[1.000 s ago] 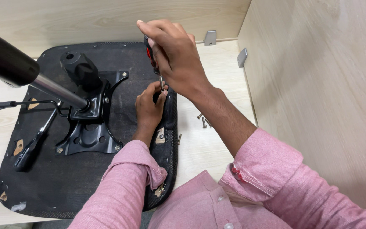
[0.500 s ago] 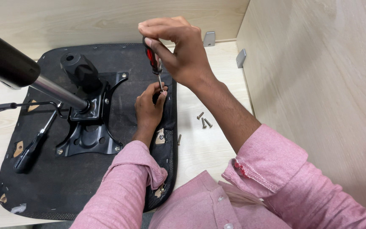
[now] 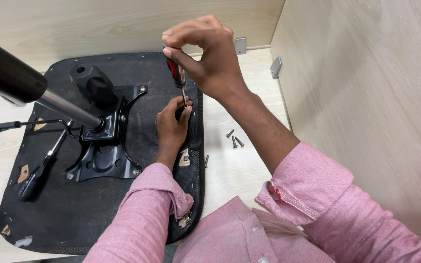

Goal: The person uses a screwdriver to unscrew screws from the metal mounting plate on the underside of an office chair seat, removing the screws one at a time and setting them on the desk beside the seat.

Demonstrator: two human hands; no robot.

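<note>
right hand (image 3: 210, 58) gripping red-handled screwdriver (image 3: 175, 73), now raised slightly | left hand (image 3: 171, 127) pinching its tip against upturned seat base (image 3: 74, 214) | loose screws (image 3: 234, 139) on surface (image 3: 230, 170)

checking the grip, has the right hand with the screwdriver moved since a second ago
Cannot tell for sure: the right hand holds the screwdriver over the same seat-edge spot; small shifts look like camera motion.

Overhead view: an upturned black chair seat (image 3: 64, 219) lies on the table (image 3: 249, 160). The right hand (image 3: 210, 58) holds a red-handled screwdriver (image 3: 175, 73) upright at the seat's edge; the left hand (image 3: 171, 126) pinches its tip. Loose screws (image 3: 234, 139) lie just beside the seat.
</note>
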